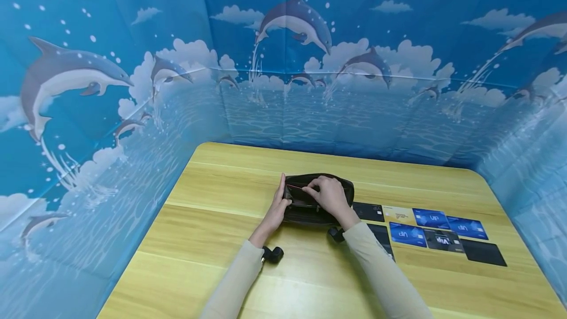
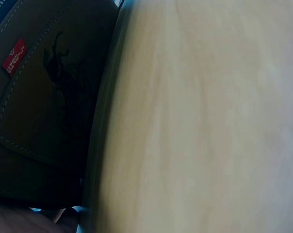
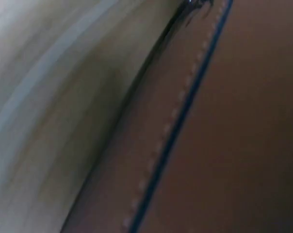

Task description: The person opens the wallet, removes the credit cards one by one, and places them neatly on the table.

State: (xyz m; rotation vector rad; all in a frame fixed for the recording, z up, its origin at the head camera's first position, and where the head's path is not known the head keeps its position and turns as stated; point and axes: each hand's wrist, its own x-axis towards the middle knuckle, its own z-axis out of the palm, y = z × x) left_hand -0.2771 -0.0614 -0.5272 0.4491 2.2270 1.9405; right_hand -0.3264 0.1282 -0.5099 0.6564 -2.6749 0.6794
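A dark brown zip wallet (image 1: 305, 216) stands open on the table, its compartments facing up. My left hand (image 1: 278, 207) holds its left end, with the thumb at the front edge and the fingers along the side. Reaching in from the right, my right hand (image 1: 330, 196) pinches a thin dark piece with a red edge (image 1: 296, 187) between thumb and forefinger; most of it is hidden inside. In the left wrist view the wallet's outer face (image 2: 44, 111) shows stitching and a small red label (image 2: 14, 57). Brown stitched leather (image 3: 234, 145) fills much of the right wrist view.
Right of the wallet, several cards lie in rows: blue ones (image 1: 431, 218), a gold one (image 1: 398, 215) and black ones (image 1: 484, 252). Another black card (image 1: 382, 238) is partly covered by the right forearm. The wooden table (image 1: 199, 230) backs onto a blue dolphin-print curtain (image 1: 283, 112).
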